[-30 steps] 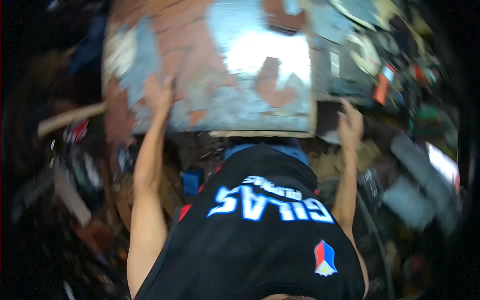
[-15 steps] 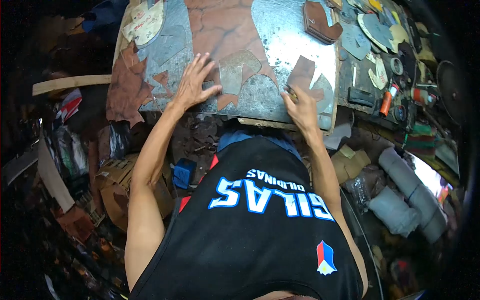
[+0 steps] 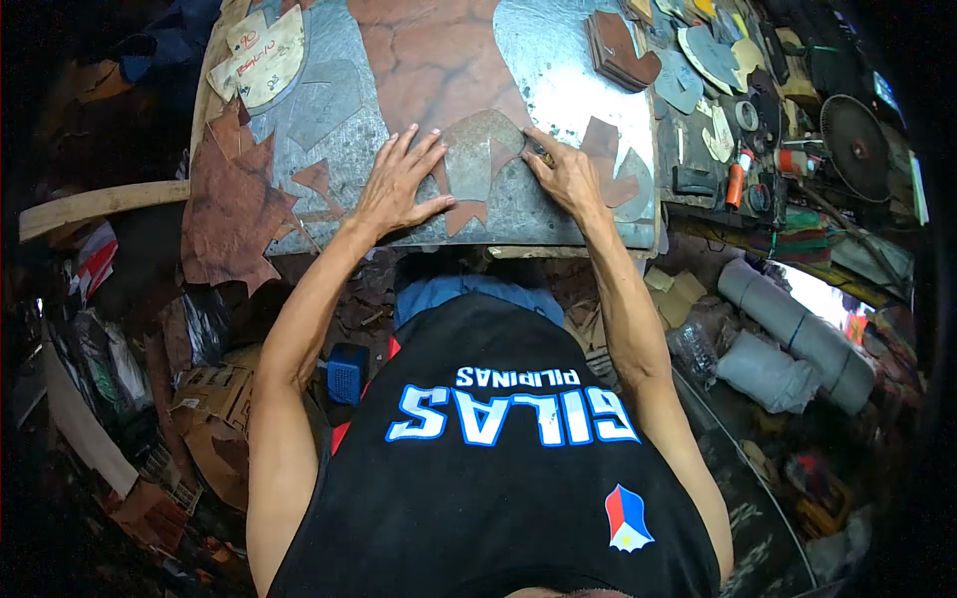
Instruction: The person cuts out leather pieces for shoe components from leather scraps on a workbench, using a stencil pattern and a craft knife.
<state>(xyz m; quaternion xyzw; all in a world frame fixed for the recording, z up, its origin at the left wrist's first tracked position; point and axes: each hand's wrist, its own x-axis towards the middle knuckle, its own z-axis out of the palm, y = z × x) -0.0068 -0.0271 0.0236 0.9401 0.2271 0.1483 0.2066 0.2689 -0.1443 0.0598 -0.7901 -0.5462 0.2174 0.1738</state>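
My left hand (image 3: 396, 189) lies flat with fingers spread, its fingertips on the lower edge of a brown marbled leather sheet (image 3: 429, 60) and beside a grey arched pattern piece (image 3: 469, 159). The pattern overlaps the bottom of the sheet. At the pattern's right end, my right hand (image 3: 566, 179) is closed around a short knife (image 3: 544, 156), mostly hidden by the fingers, with the index finger stretched along the leather edge. A small leather offcut (image 3: 466, 215) sits below the pattern, near my left thumb.
A metal-topped table (image 3: 558, 85) carries leather scraps (image 3: 234, 199), marked card patterns (image 3: 261, 62) and a stack of brown cut pieces (image 3: 618, 52). Right of it, a side bench holds an orange bottle (image 3: 736, 181), a tape roll (image 3: 746, 116) and a fan (image 3: 855, 148).
My right hand has moved left and up with the knife, from beside the loose leather piece to the pattern's right end. The left hand stays spread by the pattern; the view has shifted slightly.
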